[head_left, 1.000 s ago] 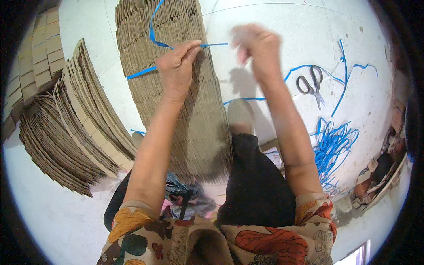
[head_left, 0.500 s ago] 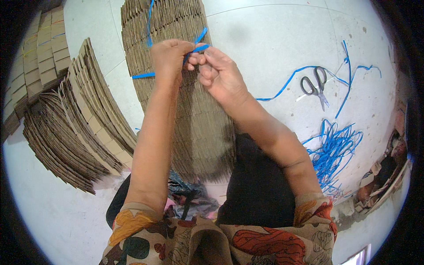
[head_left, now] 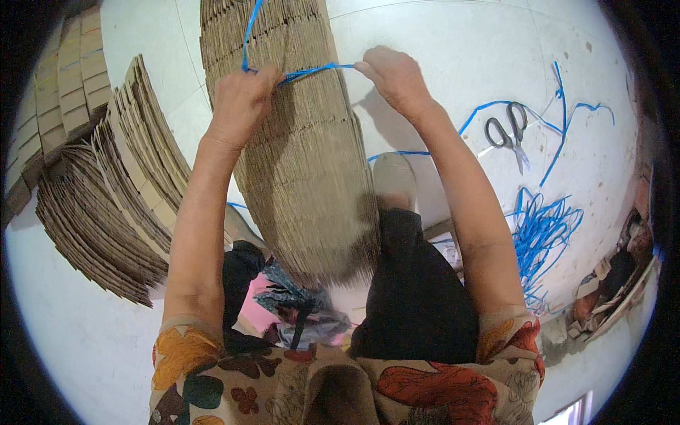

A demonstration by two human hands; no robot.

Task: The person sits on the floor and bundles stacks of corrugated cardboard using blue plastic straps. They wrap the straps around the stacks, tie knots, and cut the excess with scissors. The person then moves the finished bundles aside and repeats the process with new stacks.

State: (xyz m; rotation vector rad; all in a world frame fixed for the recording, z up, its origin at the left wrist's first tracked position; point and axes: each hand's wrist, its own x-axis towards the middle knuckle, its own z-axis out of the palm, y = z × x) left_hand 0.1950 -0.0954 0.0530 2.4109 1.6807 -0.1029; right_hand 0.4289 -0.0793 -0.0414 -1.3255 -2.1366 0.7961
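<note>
A long stack of brown cardboard pieces (head_left: 312, 163) lies in front of me between my legs. A blue plastic strap (head_left: 308, 72) crosses over its upper part, pulled taut between my hands. At the stack's left side my left hand (head_left: 244, 99) is closed on the strap, with another length of it rising from beside the knuckles. Beyond the stack's right edge, my right hand (head_left: 397, 79) grips the strap's other end in a pinch, raised over the floor. Part of the strap is hidden by my left fingers.
Black-handled scissors (head_left: 508, 134) lie on the pale floor at right, beside loose blue straps (head_left: 562, 127). A tangled heap of blue strapping (head_left: 542, 237) sits nearer me. More cardboard stacks (head_left: 92, 219) stand at left, and debris (head_left: 602, 297) lines the right edge.
My hands were close together over the stack, fingers at the strap. Now they have moved apart, the right one outward to the right, drawing the strap tight between them.
</note>
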